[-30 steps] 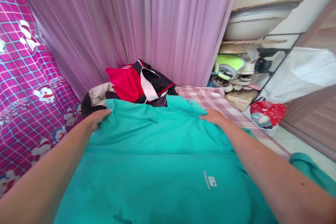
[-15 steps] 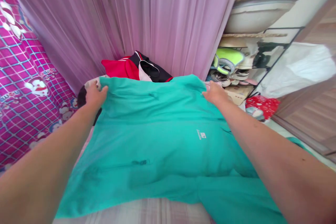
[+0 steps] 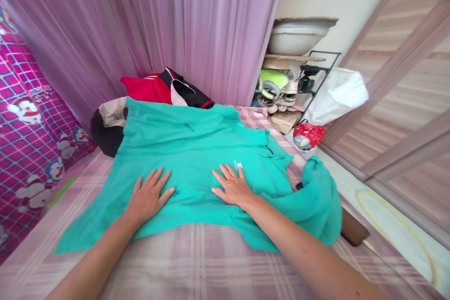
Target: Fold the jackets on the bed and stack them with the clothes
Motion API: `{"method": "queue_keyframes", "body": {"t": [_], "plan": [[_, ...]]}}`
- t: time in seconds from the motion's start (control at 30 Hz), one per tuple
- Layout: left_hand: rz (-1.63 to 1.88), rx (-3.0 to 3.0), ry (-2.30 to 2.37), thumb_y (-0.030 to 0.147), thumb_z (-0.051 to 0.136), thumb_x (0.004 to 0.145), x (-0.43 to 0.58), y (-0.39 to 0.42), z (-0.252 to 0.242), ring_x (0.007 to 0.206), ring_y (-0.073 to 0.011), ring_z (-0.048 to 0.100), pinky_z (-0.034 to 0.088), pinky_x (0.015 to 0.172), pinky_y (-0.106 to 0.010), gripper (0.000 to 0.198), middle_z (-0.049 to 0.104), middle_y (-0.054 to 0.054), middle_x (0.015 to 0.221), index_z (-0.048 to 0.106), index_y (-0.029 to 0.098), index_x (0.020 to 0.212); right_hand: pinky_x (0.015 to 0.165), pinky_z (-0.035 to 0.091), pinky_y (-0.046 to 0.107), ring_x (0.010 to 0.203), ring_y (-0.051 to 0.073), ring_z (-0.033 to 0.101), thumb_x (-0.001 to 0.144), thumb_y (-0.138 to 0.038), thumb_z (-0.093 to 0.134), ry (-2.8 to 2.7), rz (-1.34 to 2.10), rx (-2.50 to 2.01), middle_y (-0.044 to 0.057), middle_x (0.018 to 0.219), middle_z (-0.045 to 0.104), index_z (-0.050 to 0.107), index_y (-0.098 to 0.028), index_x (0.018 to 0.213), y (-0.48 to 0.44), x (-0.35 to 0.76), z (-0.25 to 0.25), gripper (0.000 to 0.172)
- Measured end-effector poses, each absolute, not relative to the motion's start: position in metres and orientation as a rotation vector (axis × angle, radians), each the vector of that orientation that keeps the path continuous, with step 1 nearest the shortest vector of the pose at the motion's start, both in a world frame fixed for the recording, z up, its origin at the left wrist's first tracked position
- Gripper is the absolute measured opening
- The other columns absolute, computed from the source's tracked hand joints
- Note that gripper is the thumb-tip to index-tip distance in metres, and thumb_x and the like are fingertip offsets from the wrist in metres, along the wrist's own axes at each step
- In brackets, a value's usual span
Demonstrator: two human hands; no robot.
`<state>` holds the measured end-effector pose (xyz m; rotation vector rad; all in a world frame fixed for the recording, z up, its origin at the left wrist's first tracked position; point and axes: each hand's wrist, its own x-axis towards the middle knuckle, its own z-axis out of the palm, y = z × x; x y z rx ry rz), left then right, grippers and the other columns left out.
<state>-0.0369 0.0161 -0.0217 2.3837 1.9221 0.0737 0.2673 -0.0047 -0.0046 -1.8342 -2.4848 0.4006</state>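
Note:
A teal garment (image 3: pixel 197 150) with a small white logo and small zips lies spread over a plaid-covered bed (image 3: pixel 168 262). My left hand (image 3: pixel 149 197) rests flat on its left part, fingers spread, holding nothing. On the right, my right hand (image 3: pixel 232 186) also lies flat with fingers apart, just below the logo. One sleeve is bunched at the right edge of the bed, and the collar end beside it is rumpled.
Behind the garment are red and navy clothing (image 3: pixel 151 89) and a grey and black item (image 3: pixel 108 126). A brown phone-like object (image 3: pixel 353 228) with a cable lies at right. A shoe rack (image 3: pixel 325 72) stands beyond, beside purple curtains (image 3: pixel 197 23).
Both hands have let go of the garment's far edge and moved nearer, onto its middle. The view has shifted, showing more of the bed and floor at right.

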Motion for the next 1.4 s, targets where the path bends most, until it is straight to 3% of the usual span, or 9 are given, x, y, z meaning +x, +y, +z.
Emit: {"method": "queue_keyframes", "body": {"t": [0.3,0.47,0.63,0.73,0.83,0.93,1.03,1.2,1.4], "plan": [[-0.012,2.4,2.004,0.061,0.042,0.092,-0.036,0.001,-0.013,0.152,-0.034,0.023,0.02,0.118,-0.065,0.071,0.027,-0.006,0.165,0.034,0.031,0.156,0.119,0.009,0.063,0.154,0.032,0.01,0.098,-0.066,0.027,-2.271,0.316,-2.129,0.012,0.168,0.013,0.024,-0.027,0.16,-0.008,0.324,0.01,0.074],[-0.027,2.419,2.017,0.061,0.037,0.094,-0.032,-0.004,-0.009,0.152,-0.032,0.024,0.02,0.117,-0.067,0.07,0.027,-0.006,0.165,0.032,0.029,0.156,0.123,0.014,0.048,0.154,0.024,0.016,0.102,-0.056,0.023,-2.039,0.197,-2.499,0.008,0.168,0.017,0.025,-0.024,0.16,-0.003,0.371,-0.004,0.067],[-0.009,2.429,2.015,0.062,0.037,0.094,-0.033,-0.008,-0.01,0.152,-0.0316,0.025,0.022,0.117,-0.067,0.07,0.027,-0.006,0.165,0.033,0.028,0.156,0.121,0.018,0.051,0.152,0.024,0.02,0.102,-0.054,0.023,-1.955,0.062,-2.549,0.009,0.167,0.022,0.031,-0.021,0.158,-0.014,0.386,-0.013,0.065],[0.019,2.435,2.021,0.062,0.038,0.094,-0.033,-0.009,-0.013,0.151,-0.0328,0.027,0.023,0.116,-0.067,0.069,0.029,-0.006,0.164,0.035,0.029,0.155,0.116,0.029,0.053,0.147,0.026,0.032,0.103,-0.048,0.026,-1.943,0.048,-2.509,0.009,0.162,0.034,0.044,-0.023,0.151,-0.014,0.387,-0.004,0.058],[0.055,2.448,2.024,0.061,0.039,0.093,-0.034,-0.008,-0.016,0.15,-0.0337,0.028,0.024,0.115,-0.068,0.068,0.031,-0.007,0.163,0.037,0.029,0.154,0.104,0.042,0.047,0.127,0.028,0.056,0.103,-0.035,0.029,-1.896,-0.076,-2.472,0.012,0.14,0.061,0.064,-0.023,0.133,-0.005,0.394,0.016,0.048],[0.077,2.459,2.028,0.061,0.04,0.093,-0.035,-0.007,-0.018,0.15,-0.0334,0.029,0.025,0.115,-0.067,0.068,0.033,-0.007,0.163,0.039,0.03,0.153,0.099,0.044,0.039,0.117,0.027,0.062,0.099,-0.024,0.035,-1.856,-0.275,-2.428,0.013,0.125,0.07,0.071,-0.021,0.123,0.01,0.41,0.034,0.043],[0.073,2.46,2.039,0.062,0.04,0.093,-0.035,-0.007,-0.018,0.15,-0.0329,0.03,0.025,0.116,-0.066,0.067,0.034,-0.006,0.162,0.04,0.03,0.152,0.097,0.045,0.039,0.119,0.028,0.061,0.099,-0.034,0.038,-1.778,-0.242,-2.522,0.012,0.125,0.07,0.07,-0.022,0.126,0.025,0.426,0.041,0.043],[0.044,2.478,2.032,0.06,0.04,0.094,-0.035,-0.009,-0.016,0.149,-0.0332,0.03,0.027,0.115,-0.067,0.067,0.033,-0.007,0.163,0.04,0.029,0.153,0.099,0.044,0.051,0.121,0.038,0.059,0.094,-0.067,0.038,-1.755,0.06,-2.703,0.017,0.129,0.067,0.072,-0.02,0.122,0.04,0.445,0.031,0.064],[0.018,2.496,2.041,0.059,0.04,0.094,-0.037,-0.009,-0.018,0.149,-0.033,0.03,0.028,0.114,-0.067,0.067,0.034,-0.007,0.162,0.038,0.029,0.154,0.096,0.046,0.044,0.12,0.033,0.061,0.095,-0.045,0.045,-1.787,0.095,-2.575,0.012,0.129,0.068,0.07,-0.024,0.123,0.039,0.455,0.016,0.043]]}}
